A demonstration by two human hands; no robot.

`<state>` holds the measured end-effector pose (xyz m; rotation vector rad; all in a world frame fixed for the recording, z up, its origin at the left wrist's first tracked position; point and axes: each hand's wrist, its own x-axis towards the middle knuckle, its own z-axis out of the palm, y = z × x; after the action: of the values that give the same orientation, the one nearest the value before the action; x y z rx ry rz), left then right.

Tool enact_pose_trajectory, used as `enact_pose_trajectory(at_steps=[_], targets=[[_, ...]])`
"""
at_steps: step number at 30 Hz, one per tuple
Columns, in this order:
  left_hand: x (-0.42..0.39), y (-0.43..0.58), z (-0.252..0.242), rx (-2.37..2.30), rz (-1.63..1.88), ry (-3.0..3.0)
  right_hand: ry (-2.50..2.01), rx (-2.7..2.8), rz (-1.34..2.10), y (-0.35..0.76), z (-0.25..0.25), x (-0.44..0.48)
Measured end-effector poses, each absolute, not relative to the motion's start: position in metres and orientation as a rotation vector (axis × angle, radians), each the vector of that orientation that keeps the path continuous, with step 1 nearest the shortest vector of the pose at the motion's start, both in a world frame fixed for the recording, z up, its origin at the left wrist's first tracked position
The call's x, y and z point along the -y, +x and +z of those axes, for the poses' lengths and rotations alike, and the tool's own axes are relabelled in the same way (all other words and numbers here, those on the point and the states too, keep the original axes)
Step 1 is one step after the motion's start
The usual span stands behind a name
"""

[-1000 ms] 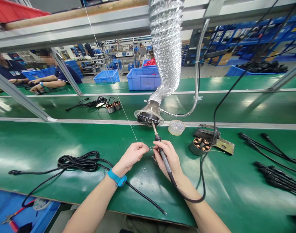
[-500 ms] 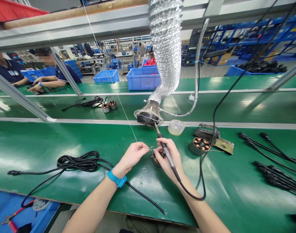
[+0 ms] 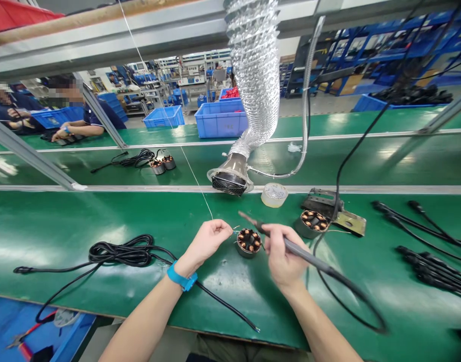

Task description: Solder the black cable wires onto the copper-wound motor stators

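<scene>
Our right hand (image 3: 285, 259) is clenched around the handle of the soldering iron (image 3: 309, 257); its tip points left and stands apart from the wound stator (image 3: 248, 242). Our left hand (image 3: 208, 239) pinches the thin solder wire (image 3: 199, 186) between thumb and fingertips, just left of the stator. The stator lies flat on the green bench (image 3: 102, 216) between both hands. A second stator (image 3: 313, 222) sits near the right hand, the extraction nozzle (image 3: 230, 181) hangs beyond, and a coiled black cable (image 3: 121, 251) lies to the left.
</scene>
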<state>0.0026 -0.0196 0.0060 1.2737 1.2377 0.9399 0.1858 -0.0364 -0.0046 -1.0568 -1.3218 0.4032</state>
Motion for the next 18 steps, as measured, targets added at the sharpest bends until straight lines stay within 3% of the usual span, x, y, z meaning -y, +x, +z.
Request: enact_pose_trajectory(at_steps=[18], targets=[[0.02,0.0043,0.0049,-1.259,0.966,1.321,-0.876,1.522,0.157,0.189,-0.0035,0.0428]])
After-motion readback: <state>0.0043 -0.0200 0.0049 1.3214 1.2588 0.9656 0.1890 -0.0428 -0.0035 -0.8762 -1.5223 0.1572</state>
